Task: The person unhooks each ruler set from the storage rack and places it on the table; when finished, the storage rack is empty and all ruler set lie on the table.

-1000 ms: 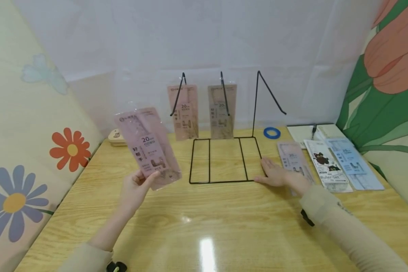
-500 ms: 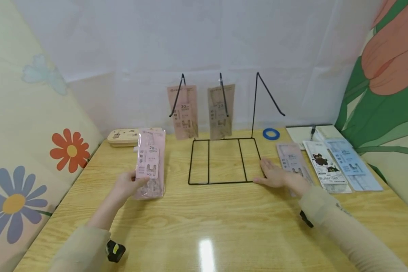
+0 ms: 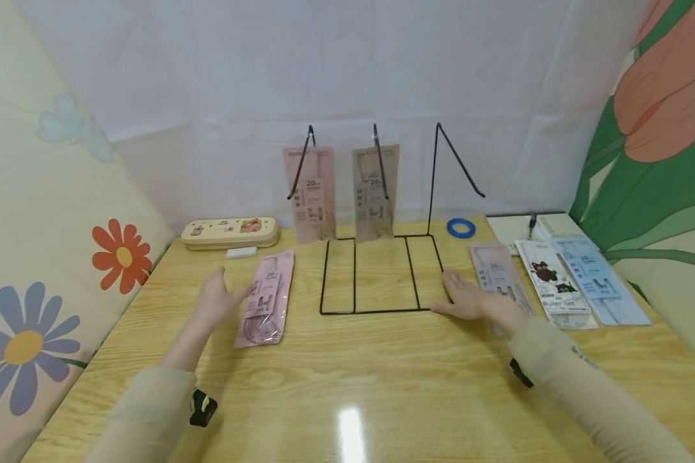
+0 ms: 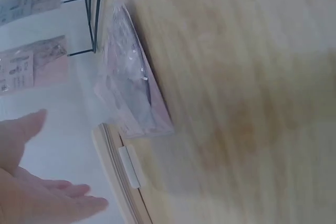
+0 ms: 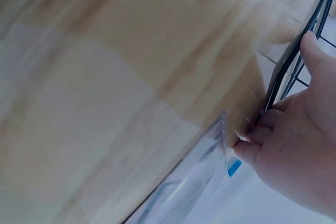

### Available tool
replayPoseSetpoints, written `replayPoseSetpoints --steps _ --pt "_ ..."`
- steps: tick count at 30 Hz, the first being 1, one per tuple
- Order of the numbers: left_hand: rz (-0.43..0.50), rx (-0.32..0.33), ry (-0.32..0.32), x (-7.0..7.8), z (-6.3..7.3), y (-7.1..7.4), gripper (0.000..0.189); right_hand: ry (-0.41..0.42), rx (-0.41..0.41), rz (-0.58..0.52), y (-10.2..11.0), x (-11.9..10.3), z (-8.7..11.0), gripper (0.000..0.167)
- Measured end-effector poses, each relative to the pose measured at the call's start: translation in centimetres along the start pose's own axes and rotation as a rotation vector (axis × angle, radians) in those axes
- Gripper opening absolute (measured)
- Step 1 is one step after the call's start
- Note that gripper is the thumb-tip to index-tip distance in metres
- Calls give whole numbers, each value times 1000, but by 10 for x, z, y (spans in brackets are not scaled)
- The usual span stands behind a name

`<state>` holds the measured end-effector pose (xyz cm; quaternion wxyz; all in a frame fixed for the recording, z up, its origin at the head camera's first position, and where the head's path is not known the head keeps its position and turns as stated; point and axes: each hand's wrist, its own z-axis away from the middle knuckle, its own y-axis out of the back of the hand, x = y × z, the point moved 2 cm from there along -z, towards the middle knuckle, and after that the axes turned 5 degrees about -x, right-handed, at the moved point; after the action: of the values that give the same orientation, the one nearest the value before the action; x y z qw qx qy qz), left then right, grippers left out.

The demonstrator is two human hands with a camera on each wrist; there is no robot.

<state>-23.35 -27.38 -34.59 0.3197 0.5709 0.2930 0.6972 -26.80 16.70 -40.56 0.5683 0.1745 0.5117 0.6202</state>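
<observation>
A pink ruler set packet [image 3: 265, 299] lies on the table at left in the head view. My left hand [image 3: 219, 299] is just left of it, fingers spread, holding nothing. In the left wrist view the same packet [image 4: 131, 82] lies apart from the hand [image 4: 42, 182]. My right hand [image 3: 466, 296] rests at the front right corner of a black wire rack [image 3: 382, 311], thumb and fingers touching the wire. The right wrist view shows the hand [image 5: 299, 129] against that wire. On the rack's left and middle hooks hang a pink packet [image 3: 309, 206] and a grey-brown packet [image 3: 375, 206].
A cream pencil case [image 3: 230, 233] and white eraser [image 3: 241, 252] lie at back left. A blue ring [image 3: 461, 227] sits behind the rack. Right of my right hand are a pink packet [image 3: 495, 267], white ruler set [image 3: 556, 283], blue packet [image 3: 602, 280] and notebook [image 3: 506, 226].
My left hand has lowered the pink packet from the air to the table and let it go. The pencil case and eraser have come into full view. My right hand stays at the rack.
</observation>
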Motion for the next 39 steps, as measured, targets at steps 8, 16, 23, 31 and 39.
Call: replayPoseSetpoints --steps 8,16,23,31,39 --pt "41 5 -105 16 -18 2 98 12 5 1 -1 0 -1 90" --pt "139 -54 -200 45 -48 -7 98 -5 2 -6 -2 2 -2 89" --pt "265 -24 -266 66 -71 -9 89 3 7 -27 1 -1 -2 88" --pt "378 34 -243 82 -87 -22 87 -11 -4 -26 1 -1 -1 88" --pt "519 33 -217 98 -90 -37 74 -36 -5 -30 2 -1 -2 89"
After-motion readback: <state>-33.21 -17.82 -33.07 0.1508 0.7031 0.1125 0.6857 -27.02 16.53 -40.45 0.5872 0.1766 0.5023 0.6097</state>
